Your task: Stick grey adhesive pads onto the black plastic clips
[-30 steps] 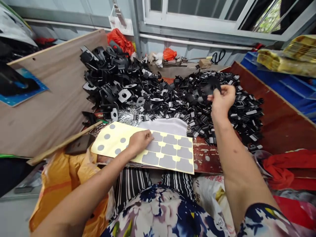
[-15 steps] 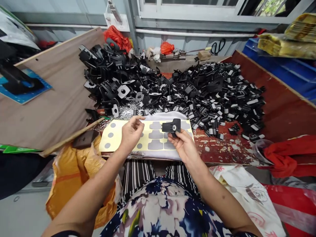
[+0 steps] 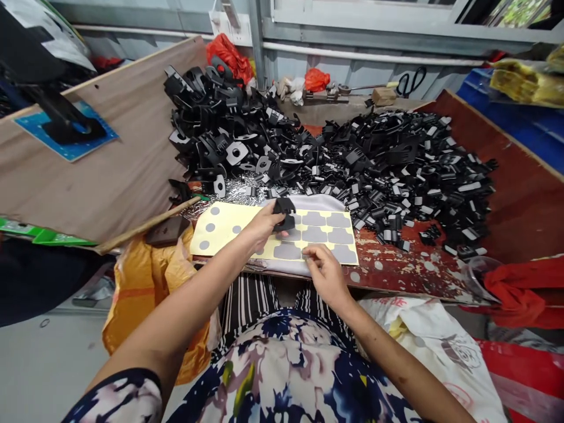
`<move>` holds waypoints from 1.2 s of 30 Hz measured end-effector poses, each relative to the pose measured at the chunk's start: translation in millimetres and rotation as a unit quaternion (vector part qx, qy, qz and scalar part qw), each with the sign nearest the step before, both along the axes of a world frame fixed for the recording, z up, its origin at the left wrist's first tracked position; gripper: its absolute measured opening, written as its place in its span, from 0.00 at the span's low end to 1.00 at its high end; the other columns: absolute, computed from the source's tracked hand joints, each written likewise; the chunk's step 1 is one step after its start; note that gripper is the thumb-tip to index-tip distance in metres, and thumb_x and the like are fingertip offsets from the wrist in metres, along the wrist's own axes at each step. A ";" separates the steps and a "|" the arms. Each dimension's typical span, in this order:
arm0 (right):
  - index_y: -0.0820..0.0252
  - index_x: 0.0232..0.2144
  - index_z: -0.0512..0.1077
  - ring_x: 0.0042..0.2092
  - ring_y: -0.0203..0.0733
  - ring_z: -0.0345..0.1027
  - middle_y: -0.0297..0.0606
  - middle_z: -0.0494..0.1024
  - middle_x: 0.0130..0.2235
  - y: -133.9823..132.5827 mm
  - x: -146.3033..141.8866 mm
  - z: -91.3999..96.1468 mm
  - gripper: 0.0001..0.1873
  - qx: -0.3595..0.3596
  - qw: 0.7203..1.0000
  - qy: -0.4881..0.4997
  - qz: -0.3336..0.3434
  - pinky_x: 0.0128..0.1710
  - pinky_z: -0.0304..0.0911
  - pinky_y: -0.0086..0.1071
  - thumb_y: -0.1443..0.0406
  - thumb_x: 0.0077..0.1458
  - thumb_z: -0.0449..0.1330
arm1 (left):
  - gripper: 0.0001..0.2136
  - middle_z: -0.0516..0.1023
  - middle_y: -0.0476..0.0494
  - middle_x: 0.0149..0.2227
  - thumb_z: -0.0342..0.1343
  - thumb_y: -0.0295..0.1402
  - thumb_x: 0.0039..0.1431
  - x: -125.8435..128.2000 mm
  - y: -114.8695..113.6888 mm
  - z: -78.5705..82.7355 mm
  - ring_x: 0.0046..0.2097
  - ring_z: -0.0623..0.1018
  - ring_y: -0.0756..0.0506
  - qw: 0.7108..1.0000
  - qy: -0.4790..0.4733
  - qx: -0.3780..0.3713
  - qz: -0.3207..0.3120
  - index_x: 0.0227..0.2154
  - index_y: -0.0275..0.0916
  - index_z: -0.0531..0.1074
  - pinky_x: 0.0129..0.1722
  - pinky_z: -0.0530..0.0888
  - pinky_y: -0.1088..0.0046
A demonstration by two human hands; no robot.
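My left hand (image 3: 263,225) grips a black plastic part (image 3: 285,212) between thumb and fingers, just above the middle of a pale yellow sticker sheet (image 3: 227,235). Grey round stickers sit at the sheet's left side, and larger shaped grey stickers (image 3: 314,235) fill its right half. Over the lower edge of the sheet, my right hand (image 3: 326,271) is closed in a pinch, its fingertips at the bottom row of shaped stickers. Whatever lies between those fingertips is too small to make out. A light grey cloth (image 3: 324,202) lies under the sheet.
Black plastic parts are heaped at the back left (image 3: 207,111) and back right (image 3: 396,158). Wooden boards (image 3: 132,129) flank the worn red table (image 3: 392,267). A wooden stick (image 3: 150,225) and orange bag (image 3: 141,294) are left; a clear cup (image 3: 478,276) holding red cloth is right.
The black plastic part has passed from my right hand to my left. My right hand has come down to the sticker sheet's lower edge. The whole view has shifted slightly.
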State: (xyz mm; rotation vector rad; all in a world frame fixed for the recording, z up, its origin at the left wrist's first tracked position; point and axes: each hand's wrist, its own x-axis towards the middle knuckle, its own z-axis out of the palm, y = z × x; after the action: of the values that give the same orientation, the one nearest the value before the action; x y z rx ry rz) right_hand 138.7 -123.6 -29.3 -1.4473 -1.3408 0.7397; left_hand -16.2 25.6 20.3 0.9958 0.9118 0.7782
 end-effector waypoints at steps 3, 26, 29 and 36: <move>0.52 0.41 0.77 0.57 0.53 0.72 0.46 0.76 0.53 -1.2 -4.7 -11.1 0.14 0.018 0.997 -0.072 0.027 0.56 0.69 0.49 0.71 0.61 0.54 | 0.19 0.75 0.47 0.36 0.63 0.23 0.56 10.8 15.3 -9.4 0.32 0.79 0.48 0.993 0.009 -0.035 -0.109 0.50 0.42 0.70 0.27 0.79 0.75; 0.53 0.41 0.75 0.41 0.43 0.74 0.34 0.79 0.36 17.8 22.6 30.6 0.11 0.069 0.988 0.104 -0.086 0.47 0.71 0.40 0.66 0.54 0.68 | 0.26 0.78 0.36 0.48 0.61 0.53 0.63 5.6 -56.2 -2.9 0.43 0.78 0.39 0.967 -0.196 -0.143 -0.081 0.56 0.43 0.71 0.37 0.77 0.63; 0.53 0.40 0.75 0.41 0.43 0.74 0.34 0.79 0.37 19.4 17.8 28.3 0.09 0.070 0.989 0.097 -0.086 0.48 0.70 0.40 0.65 0.55 0.67 | 0.24 0.77 0.36 0.51 0.60 0.51 0.65 6.7 -57.9 -3.4 0.45 0.79 0.38 0.959 -0.221 -0.159 -0.077 0.57 0.43 0.70 0.36 0.77 0.64; 0.53 0.40 0.75 0.40 0.44 0.74 0.35 0.78 0.36 22.0 14.7 24.6 0.08 0.082 0.988 0.091 -0.090 0.46 0.70 0.40 0.64 0.56 0.67 | 0.21 0.75 0.37 0.54 0.59 0.50 0.67 4.0 -59.0 -10.5 0.44 0.78 0.39 0.959 -0.227 -0.153 -0.072 0.56 0.45 0.72 0.34 0.79 0.64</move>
State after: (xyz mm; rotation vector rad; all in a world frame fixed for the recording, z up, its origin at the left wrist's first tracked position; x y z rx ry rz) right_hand 153.3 -101.7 -4.7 -1.3173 -1.0895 0.6121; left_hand -12.2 -33.4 9.7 0.5681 0.5328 0.6779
